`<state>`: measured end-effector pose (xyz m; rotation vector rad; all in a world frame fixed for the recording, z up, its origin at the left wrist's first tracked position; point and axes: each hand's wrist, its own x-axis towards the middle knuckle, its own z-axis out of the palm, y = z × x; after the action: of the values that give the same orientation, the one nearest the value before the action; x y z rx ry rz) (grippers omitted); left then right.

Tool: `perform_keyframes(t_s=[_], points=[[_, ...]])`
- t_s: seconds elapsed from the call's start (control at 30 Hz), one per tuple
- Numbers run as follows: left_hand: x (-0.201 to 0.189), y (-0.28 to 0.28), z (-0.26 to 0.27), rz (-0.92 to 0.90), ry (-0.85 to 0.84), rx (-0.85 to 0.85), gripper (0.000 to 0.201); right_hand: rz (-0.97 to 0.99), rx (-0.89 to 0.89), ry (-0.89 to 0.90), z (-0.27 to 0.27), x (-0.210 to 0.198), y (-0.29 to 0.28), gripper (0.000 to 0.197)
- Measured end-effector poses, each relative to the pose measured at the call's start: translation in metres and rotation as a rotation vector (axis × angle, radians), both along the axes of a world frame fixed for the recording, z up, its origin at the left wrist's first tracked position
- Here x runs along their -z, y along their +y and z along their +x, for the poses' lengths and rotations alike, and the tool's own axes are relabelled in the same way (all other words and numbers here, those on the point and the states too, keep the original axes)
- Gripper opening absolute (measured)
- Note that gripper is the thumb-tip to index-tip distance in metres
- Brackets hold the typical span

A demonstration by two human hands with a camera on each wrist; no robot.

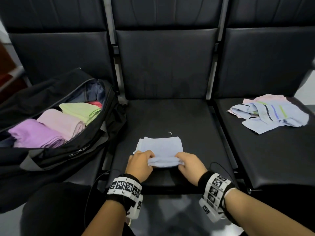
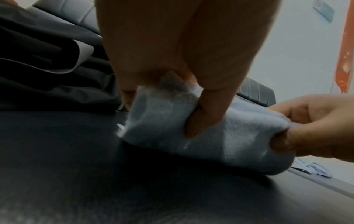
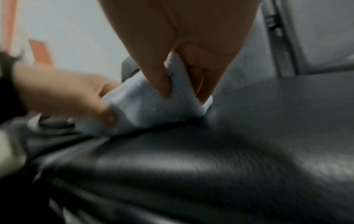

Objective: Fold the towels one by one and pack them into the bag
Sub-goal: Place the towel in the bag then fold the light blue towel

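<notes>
Left hand (image 3: 63, 97) smearing into blur in right wrist view. Fingertips of both hands disappearing under pale blue towel (image 1: 162, 149) roll. Bag (image 1: 56, 150) running off head view's left edge.

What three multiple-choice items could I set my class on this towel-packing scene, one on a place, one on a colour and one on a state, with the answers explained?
1. Where is the black bag?
A. On the right seat
B. On the left seat
C. On the floor under the middle seat

2. What colour is the towel being handled on the middle seat?
A. Pale blue
B. Bright red
C. Dark brown

3. What are the left hand and the right hand doing?
A. Both rest flat on the seat, holding nothing
B. Only the right hand holds the towel
C. Both pinch the towel's near edge

Answers:
1 B: the open bag lies left of the middle seat, with rolled towels inside.
2 A: the head view shows pale blue cloth.
3 C: both wrist views show fingers and thumb closed on the cloth.
</notes>
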<state>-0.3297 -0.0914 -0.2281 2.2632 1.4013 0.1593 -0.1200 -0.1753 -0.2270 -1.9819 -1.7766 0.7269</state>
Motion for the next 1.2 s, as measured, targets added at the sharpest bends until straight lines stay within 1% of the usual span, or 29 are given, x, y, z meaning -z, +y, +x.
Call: perform_keyframes(t_s=[0.03, 0.1, 0.17, 0.27, 0.33, 0.43, 0.53, 0.6, 0.67, 0.73, 0.83, 0.9, 0.93, 0.97, 1.07, 1.1, 1.2], points=[[0.000, 0.001, -0.002, 0.011, 0.007, -0.007, 0.033, 0.018, 0.050, 0.092, 0.004, -0.003, 0.002, 0.024], [-0.001, 0.005, -0.006, -0.009, -0.007, -0.023, 0.026, 0.049, 0.132, 0.213, 0.012, -0.007, 0.005, 0.017], [-0.005, 0.009, -0.010, -0.082, -0.115, -0.053, 0.016, 0.065, 0.197, 0.287, 0.020, -0.008, 0.006, 0.014], [-0.010, 0.013, -0.014, -0.181, -0.334, -0.140, 0.012, 0.085, 0.256, 0.334, 0.031, -0.005, 0.008, 0.013], [-0.010, 0.015, -0.015, -0.245, -0.428, -0.172, 0.011, 0.077, 0.288, 0.383, 0.037, -0.003, 0.007, 0.012], [-0.009, 0.015, -0.015, -0.345, -0.504, -0.184, 0.009, 0.065, 0.335, 0.423, 0.042, -0.001, 0.003, 0.005], [-0.004, 0.018, -0.014, -0.364, -0.512, -0.214, 0.005, 0.081, 0.356, 0.452, 0.045, 0.001, 0.003, 0.007], [0.001, 0.021, -0.011, -0.339, -0.501, -0.259, 0.004, 0.072, 0.395, 0.458, 0.047, 0.005, 0.007, 0.011], [0.007, 0.020, -0.007, -0.314, -0.472, -0.315, 0.005, 0.022, 0.421, 0.396, 0.048, 0.012, 0.011, 0.017], [0.013, 0.017, -0.005, -0.285, -0.419, -0.361, 0.008, -0.066, 0.421, 0.322, 0.047, 0.021, 0.014, 0.034], [0.020, 0.013, -0.003, -0.253, -0.352, -0.410, 0.013, -0.165, 0.387, 0.282, 0.048, 0.028, 0.018, 0.063], [0.022, 0.014, -0.003, -0.252, -0.332, -0.414, 0.013, -0.194, 0.352, 0.263, 0.050, 0.028, 0.020, 0.068], [0.022, 0.014, -0.002, -0.255, -0.323, -0.410, 0.013, -0.209, 0.335, 0.259, 0.051, 0.027, 0.021, 0.065], [0.021, 0.015, -0.002, -0.259, -0.316, -0.408, 0.015, -0.224, 0.318, 0.256, 0.051, 0.026, 0.022, 0.057], [0.019, 0.013, -0.003, -0.264, -0.321, -0.399, 0.018, -0.236, 0.286, 0.248, 0.049, 0.023, 0.023, 0.022], [0.018, 0.012, -0.004, -0.267, -0.327, -0.388, 0.018, -0.226, 0.285, 0.249, 0.048, 0.022, 0.022, 0.016], [0.013, 0.011, -0.008, -0.297, -0.332, -0.353, 0.019, -0.178, 0.288, 0.236, 0.044, 0.020, 0.019, 0.013]])
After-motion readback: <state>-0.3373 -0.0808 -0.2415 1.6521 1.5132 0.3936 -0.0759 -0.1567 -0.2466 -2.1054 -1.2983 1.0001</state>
